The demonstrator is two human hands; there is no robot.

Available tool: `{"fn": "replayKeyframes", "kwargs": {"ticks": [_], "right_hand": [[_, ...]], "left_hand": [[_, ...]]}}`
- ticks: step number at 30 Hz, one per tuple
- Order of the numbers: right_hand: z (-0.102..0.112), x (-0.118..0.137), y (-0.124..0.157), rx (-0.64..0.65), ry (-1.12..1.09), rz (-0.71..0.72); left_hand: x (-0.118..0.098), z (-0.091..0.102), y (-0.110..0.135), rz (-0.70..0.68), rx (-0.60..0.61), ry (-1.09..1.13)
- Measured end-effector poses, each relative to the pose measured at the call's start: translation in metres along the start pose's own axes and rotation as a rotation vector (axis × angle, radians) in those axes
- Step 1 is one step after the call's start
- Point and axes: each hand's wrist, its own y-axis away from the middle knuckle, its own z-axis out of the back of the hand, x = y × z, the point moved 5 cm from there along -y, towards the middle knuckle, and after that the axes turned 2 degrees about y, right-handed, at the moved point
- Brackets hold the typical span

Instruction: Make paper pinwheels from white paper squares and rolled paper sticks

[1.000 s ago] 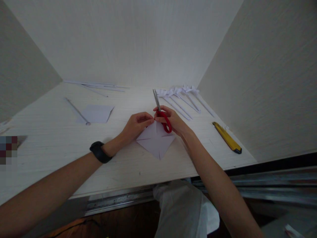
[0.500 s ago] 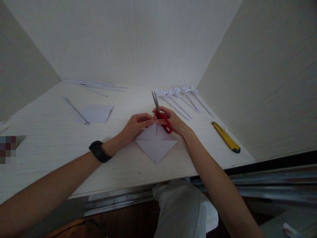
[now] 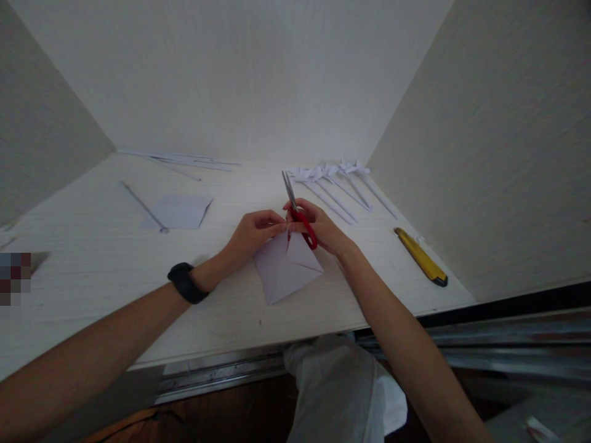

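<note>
A creased square of white paper [image 3: 284, 267] lies on the pale wooden table [image 3: 92, 258], its lower corner pointing toward me and to the left. My left hand [image 3: 253, 234] pinches the paper's far corner with closed fingers; a black band sits on that wrist. My right hand [image 3: 321, 227] is closed round the red handles of a pair of scissors [image 3: 299, 212]. The scissors' blades point up and away from me, shut together, just beyond the paper's far corner. Both hands meet at that corner.
A yellow utility knife [image 3: 422, 257] lies to the right. Several folded white paper pieces with long stems [image 3: 341, 181] lie at the back right. Another white sheet [image 3: 180, 211] and a thin stick [image 3: 144, 207] lie to the left. Paper strips [image 3: 184, 160] line the back wall.
The paper has turned under my hands: its near corner swung from pointing right of centre to pointing left. Both hands and the scissors stayed at the far corner.
</note>
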Motion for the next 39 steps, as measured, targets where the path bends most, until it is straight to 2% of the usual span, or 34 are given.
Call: {"fn": "replayKeyframes", "kwargs": {"ticks": [11,20,27,34,36,39], "right_hand": [[0.001,0.002,-0.003,-0.07,0.057,0.08],[0.0,0.006,-0.001,-0.157,0.141,0.019],[0.002,0.004,-0.001,-0.166,0.12,-0.002],[0.001,0.005,0.0,-0.156,0.12,-0.021],[0.002,0.004,-0.001,-0.17,0.176,-0.021],[0.004,0.004,-0.003,-0.21,0.35,0.014]], "left_hand": [[-0.003,0.003,0.001,-0.021,-0.051,-0.017],[0.002,0.004,0.0,0.042,-0.039,0.043],[0.009,0.001,0.0,0.152,0.025,0.191],[0.012,0.002,-0.003,0.151,0.038,0.201],[0.01,0.004,-0.003,0.118,0.009,0.212],[0.004,0.013,-0.005,-0.002,-0.127,0.189]]}}
